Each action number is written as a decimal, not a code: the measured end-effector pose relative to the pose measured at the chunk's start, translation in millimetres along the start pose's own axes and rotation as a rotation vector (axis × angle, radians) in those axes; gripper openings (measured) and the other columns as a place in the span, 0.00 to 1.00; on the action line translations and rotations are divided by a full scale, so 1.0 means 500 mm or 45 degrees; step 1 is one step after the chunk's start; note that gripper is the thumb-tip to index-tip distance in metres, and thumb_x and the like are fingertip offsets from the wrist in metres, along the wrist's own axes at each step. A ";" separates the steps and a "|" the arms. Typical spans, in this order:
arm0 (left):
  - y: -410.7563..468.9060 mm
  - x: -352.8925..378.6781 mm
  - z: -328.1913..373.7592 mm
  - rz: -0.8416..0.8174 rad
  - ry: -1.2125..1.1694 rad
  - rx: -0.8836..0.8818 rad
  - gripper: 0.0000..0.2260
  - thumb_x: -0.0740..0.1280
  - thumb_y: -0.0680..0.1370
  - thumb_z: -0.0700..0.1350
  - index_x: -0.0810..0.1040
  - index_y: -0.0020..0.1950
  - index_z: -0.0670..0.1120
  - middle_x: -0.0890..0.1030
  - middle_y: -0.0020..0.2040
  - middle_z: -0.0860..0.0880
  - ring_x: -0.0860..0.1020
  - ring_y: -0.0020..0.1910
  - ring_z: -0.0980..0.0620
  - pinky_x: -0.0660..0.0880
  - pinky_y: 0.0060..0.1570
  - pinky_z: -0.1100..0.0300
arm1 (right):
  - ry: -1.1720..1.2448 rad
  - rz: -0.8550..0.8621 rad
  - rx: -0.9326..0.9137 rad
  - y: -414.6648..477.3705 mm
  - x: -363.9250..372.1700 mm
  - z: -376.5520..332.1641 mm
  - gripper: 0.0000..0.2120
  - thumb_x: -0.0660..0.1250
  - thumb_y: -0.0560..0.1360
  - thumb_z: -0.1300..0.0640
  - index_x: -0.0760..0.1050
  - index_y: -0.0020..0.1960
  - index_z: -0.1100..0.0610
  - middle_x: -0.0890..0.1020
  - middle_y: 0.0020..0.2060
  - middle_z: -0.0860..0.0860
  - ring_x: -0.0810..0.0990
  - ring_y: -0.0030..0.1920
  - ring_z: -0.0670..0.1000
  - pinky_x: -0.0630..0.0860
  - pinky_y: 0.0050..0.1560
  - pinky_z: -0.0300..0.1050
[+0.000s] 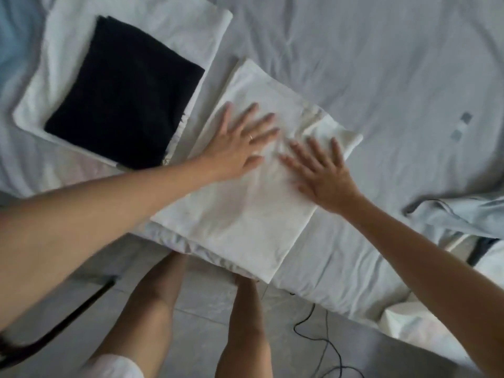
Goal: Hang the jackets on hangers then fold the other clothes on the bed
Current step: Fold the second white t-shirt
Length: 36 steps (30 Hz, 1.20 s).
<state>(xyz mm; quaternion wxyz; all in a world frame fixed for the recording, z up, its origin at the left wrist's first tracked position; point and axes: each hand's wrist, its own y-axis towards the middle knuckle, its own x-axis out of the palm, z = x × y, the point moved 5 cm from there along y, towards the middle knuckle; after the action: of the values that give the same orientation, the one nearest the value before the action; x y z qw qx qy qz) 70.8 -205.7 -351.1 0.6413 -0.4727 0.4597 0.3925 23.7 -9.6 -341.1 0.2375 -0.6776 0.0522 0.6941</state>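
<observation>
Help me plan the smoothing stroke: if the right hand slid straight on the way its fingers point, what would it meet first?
Probably the rumpled ridge of the white folded garment, just ahead of the right hand; past that, bare bed sheet.

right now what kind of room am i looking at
Probably a bedroom: a wrinkled pale grey bedsheet, a folded white cloth garment under the left hand and right hand, a folded black fabric garment beside it, and grey floor tiles below.

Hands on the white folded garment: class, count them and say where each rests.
2. The left hand lies flat on the white folded garment near its left edge; the right hand lies flat beside it, nearer the right edge.
</observation>
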 end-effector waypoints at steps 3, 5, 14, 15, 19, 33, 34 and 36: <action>0.099 -0.009 -0.106 -0.055 -0.007 -0.261 0.29 0.47 0.79 0.61 0.42 0.78 0.55 0.43 0.79 0.50 0.43 0.77 0.40 0.46 0.68 0.33 | 0.257 -0.115 0.858 -0.063 0.051 0.157 0.32 0.47 0.78 0.34 0.41 0.77 0.42 0.51 0.78 0.47 0.51 0.77 0.59 0.46 0.69 0.71; 0.126 -0.032 -0.134 -0.028 -0.121 -0.491 0.27 0.46 0.81 0.58 0.42 0.78 0.52 0.41 0.79 0.51 0.41 0.76 0.39 0.46 0.72 0.38 | 0.485 -0.186 1.254 -0.091 0.057 0.182 0.35 0.49 0.78 0.36 0.43 0.78 0.50 0.46 0.78 0.48 0.44 0.77 0.59 0.40 0.70 0.71; 0.058 0.001 0.019 -0.018 0.101 0.082 0.28 0.48 0.78 0.58 0.51 0.78 0.53 0.50 0.79 0.51 0.48 0.77 0.39 0.43 0.69 0.34 | 0.590 0.064 1.002 -0.010 0.036 0.007 0.32 0.47 0.78 0.37 0.49 0.78 0.50 0.52 0.78 0.50 0.50 0.77 0.55 0.39 0.74 0.51; 0.046 0.012 -0.022 0.019 0.065 -0.105 0.28 0.49 0.78 0.57 0.49 0.78 0.54 0.50 0.79 0.50 0.48 0.77 0.40 0.43 0.70 0.36 | 0.696 0.028 1.203 -0.040 0.062 0.026 0.33 0.48 0.78 0.37 0.45 0.78 0.49 0.47 0.78 0.49 0.46 0.77 0.54 0.36 0.73 0.52; -0.067 0.033 -0.079 0.164 -0.390 -0.658 0.25 0.49 0.81 0.49 0.50 0.78 0.44 0.52 0.78 0.43 0.50 0.77 0.44 0.46 0.74 0.52 | 1.081 0.136 1.684 -0.127 0.074 0.011 0.34 0.54 0.80 0.43 0.42 0.78 0.56 0.45 0.78 0.51 0.44 0.77 0.51 0.40 0.75 0.54; -0.422 0.067 -0.008 -0.021 -1.765 -1.849 0.17 0.74 0.71 0.44 0.77 0.56 0.39 0.82 0.50 0.44 0.78 0.39 0.50 0.75 0.42 0.56 | 2.787 0.219 1.883 -0.210 -0.035 -0.343 0.21 0.73 0.70 0.63 0.72 0.60 0.54 0.82 0.53 0.53 0.81 0.53 0.55 0.81 0.49 0.46; -0.421 0.047 -0.005 0.043 -1.907 -1.827 0.15 0.74 0.71 0.42 0.78 0.56 0.40 0.83 0.51 0.45 0.80 0.44 0.48 0.77 0.47 0.54 | 2.876 0.244 1.818 -0.204 -0.062 -0.323 0.18 0.72 0.70 0.64 0.74 0.58 0.56 0.83 0.51 0.54 0.82 0.52 0.56 0.81 0.47 0.46; -0.389 0.002 0.002 0.151 -2.266 -1.665 0.14 0.70 0.71 0.38 0.79 0.57 0.42 0.83 0.53 0.46 0.80 0.54 0.45 0.77 0.53 0.54 | 3.154 0.338 1.708 -0.185 -0.112 -0.274 0.18 0.70 0.68 0.64 0.75 0.58 0.60 0.84 0.49 0.56 0.83 0.49 0.56 0.81 0.45 0.46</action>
<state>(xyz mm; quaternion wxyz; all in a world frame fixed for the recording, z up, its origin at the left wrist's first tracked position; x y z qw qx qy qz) 253.6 -252.4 -304.2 0.3495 -0.2465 -0.4400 0.7896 184.2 3.5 -274.6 0.2450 -0.5895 0.6013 -0.4805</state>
